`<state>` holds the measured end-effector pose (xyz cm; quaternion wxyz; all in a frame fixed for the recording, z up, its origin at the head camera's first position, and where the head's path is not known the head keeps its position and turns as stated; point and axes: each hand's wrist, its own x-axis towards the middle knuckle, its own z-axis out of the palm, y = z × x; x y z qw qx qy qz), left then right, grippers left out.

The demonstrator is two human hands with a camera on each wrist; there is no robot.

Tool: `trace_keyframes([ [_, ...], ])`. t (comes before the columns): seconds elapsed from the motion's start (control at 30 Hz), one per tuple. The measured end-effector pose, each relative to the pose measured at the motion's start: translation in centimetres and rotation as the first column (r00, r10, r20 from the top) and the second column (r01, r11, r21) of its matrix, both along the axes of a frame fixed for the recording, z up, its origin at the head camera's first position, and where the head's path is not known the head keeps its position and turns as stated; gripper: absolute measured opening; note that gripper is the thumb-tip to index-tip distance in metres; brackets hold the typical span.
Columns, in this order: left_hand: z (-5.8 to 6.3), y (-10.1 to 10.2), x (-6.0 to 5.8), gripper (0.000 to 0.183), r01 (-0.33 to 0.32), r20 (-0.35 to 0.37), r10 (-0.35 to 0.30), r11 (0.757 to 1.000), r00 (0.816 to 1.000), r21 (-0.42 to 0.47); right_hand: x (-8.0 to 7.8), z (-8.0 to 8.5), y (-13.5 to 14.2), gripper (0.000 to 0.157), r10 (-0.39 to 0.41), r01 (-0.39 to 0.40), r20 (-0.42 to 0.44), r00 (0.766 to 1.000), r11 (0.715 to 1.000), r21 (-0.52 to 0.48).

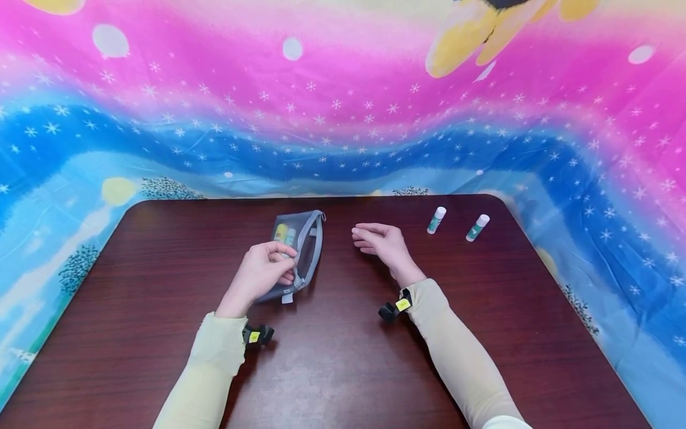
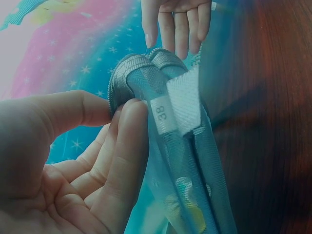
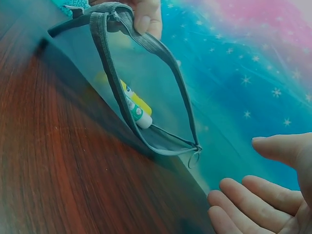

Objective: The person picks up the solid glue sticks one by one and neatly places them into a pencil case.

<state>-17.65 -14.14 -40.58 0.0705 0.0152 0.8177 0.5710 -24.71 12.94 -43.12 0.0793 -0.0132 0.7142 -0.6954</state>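
Observation:
My left hand (image 1: 261, 269) pinches the zipper edge of a grey mesh zip pouch (image 1: 320, 241) between thumb and index finger. The pouch is unzipped, its mouth gaping to the right. Through the mesh show a yellow stick (image 3: 142, 103) and a white-and-green glue stick (image 3: 141, 117), lying side by side. To the right of the pouch, my right hand (image 1: 387, 245) hovers with loosely bent fingers and nothing in it. The right wrist view shows its palm apart from the zipper pull (image 3: 194, 158). In the left wrist view a white tag (image 2: 185, 105) hangs by the pinched edge.
Two glue sticks with white caps, one (image 1: 436, 220) nearer and one (image 1: 477, 228) farther right, stand at the table's back right. The dark wooden table (image 1: 332, 369) is bordered at the back and sides by a colourful printed cloth (image 1: 343, 119).

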Motion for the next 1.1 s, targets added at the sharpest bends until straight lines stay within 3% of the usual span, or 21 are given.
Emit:
trace_keyframes([
  [1.1, -0.1, -0.1, 0.0, 0.014, 0.001, -0.002, -0.001, 1.000, 1.000, -0.012, 0.2, 0.2, 4.0, 0.045, -0.066, 0.066, -0.007, 0.998, 0.998, -0.018],
])
